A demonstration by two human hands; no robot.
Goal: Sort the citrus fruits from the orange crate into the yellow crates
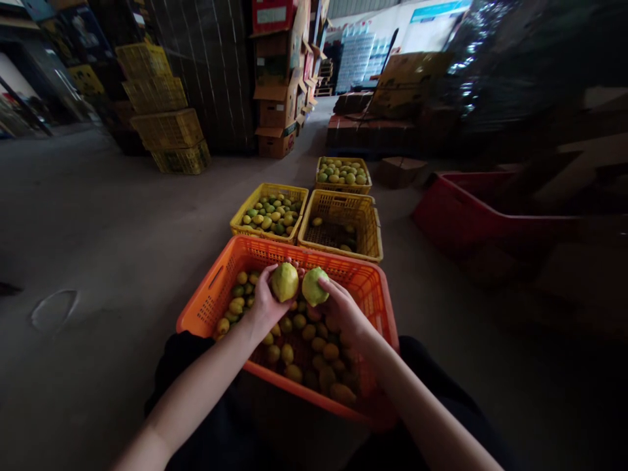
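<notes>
My left hand (pixel 265 305) is wrapped round a yellow-green lemon (pixel 285 282). Close beside it, my right hand (pixel 342 305) grips a greener lemon (pixel 314 286) with the thumb on its side. Both fruits are held up over a large orange crate (pixel 294 394), where many yellow and green lemons (pixel 287 354) lie loose on the bottom. Behind that crate stand a yellow crate (pixel 269 188) well filled with lemons and, to its right, another yellow crate (pixel 367 226) with only a few lemons inside.
A farther yellow crate (pixel 343 188) holds more lemons. Stacked yellow crates (pixel 169 129) stand at the back left, beside cardboard boxes (pixel 275 113). At the right is a red bin (pixel 458 209). My knees flank the orange crate.
</notes>
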